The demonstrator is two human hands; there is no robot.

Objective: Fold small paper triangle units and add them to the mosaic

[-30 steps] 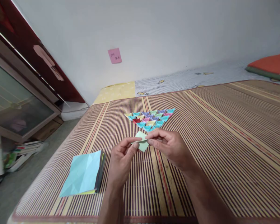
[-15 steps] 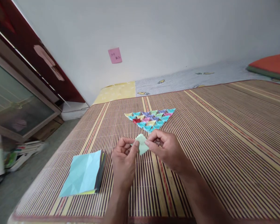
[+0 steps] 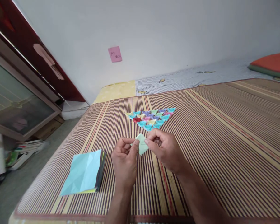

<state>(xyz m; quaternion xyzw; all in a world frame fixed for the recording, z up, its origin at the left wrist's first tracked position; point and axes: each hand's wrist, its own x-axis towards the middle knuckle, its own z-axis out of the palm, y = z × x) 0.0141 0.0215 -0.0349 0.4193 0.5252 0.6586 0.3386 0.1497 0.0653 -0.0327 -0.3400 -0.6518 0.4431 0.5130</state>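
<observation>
A small pale green folded paper [image 3: 142, 145] is held up above the striped mat, its corners pointing up and down. My left hand [image 3: 125, 158] pinches its left corner between thumb and forefinger. On the opposite corner, the thumb and forefinger of my right hand [image 3: 166, 149] are closed. Just beyond my hands, several small folded paper boats [image 3: 151, 117] in blue, yellow, purple, pink, green and red lie in rows forming a triangle. To the left of my left hand rests a stack of square paper [image 3: 82, 172], with a creased light blue sheet on top.
The striped bamboo mat [image 3: 214, 140] covers the bed. A pink note [image 3: 115, 54] is stuck on the white wall. An orange folded cloth [image 3: 272, 63] lies at the far right. Left of the bed are a glass-panelled door [image 3: 16, 102] and a pile of papers [image 3: 25, 151] on the floor.
Both hands keep their pinch on the green paper and have hardly moved. The view has shifted very slightly.
</observation>
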